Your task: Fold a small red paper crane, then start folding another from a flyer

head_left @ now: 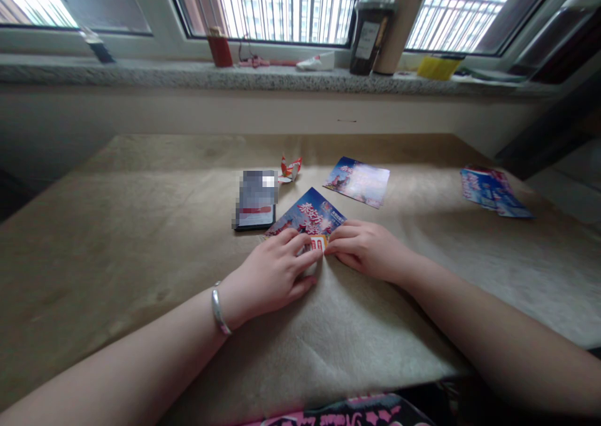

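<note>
A blue printed paper sheet (312, 210) with red and white lettering lies on the table, one corner pointing away from me. Its near side ends in a straight edge, where an orange-and-white patch (318, 243) shows. My left hand (277, 273), with a silver bangle at the wrist, presses its fingers on the near left part. My right hand (370, 249) has its fingers closed at the right end of that near edge. Both hands hide parts of the sheet. Beyond it rests a small folded red-and-white paper figure (291, 168). Left of this is a dark phone-like device (256, 201), blurred out.
More blue printed sheets (359, 182) lie behind my right hand. A fanned pile of similar sheets (495, 191) sits at the table's right side. Along the stone windowsill (154, 76) stand a red can (219, 47), a dark jar (369, 38) and a yellow box (437, 67).
</note>
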Demonstrator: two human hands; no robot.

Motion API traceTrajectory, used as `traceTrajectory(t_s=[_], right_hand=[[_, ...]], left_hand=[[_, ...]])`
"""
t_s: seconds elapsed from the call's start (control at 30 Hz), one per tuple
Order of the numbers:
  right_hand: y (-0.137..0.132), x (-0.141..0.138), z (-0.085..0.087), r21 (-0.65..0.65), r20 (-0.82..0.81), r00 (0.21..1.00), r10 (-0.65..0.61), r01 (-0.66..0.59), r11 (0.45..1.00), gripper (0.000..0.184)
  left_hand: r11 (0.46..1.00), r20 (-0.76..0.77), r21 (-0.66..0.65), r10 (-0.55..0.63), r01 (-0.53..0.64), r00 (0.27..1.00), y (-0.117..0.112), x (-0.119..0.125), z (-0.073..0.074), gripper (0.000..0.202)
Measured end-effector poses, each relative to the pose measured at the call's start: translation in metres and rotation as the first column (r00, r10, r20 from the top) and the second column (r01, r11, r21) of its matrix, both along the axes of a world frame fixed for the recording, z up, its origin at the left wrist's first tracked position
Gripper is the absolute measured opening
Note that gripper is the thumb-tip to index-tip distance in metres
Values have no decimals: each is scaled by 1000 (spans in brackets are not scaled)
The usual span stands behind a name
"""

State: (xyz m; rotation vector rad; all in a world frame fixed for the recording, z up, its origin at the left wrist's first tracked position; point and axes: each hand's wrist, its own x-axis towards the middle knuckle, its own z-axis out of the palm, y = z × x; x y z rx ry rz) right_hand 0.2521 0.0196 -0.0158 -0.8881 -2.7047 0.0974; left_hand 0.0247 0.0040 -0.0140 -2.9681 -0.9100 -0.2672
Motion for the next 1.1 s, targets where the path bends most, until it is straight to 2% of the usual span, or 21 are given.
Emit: traceTrajectory(t_s=[0.37,0.77,0.93,1.1], right_hand=[[-1,-1,1,31,31,999,-24,23,999,24],[0,1,-1,50,24,999,-26,25,998,24],[0,2,-1,47,13,1000,-27,26,999,23],[-1,2,-1,54,38,999,-31,29,998,23]], left_hand=[[1000,6,13,8,-8,1000,2,1,-4,39],[995,-13,36,-90,91,996,11,-6,9,17],[993,-44,44,-106,107,993,13,-8,9,17],[993,-26,-19,-120,120,992,16,-12,10,18]])
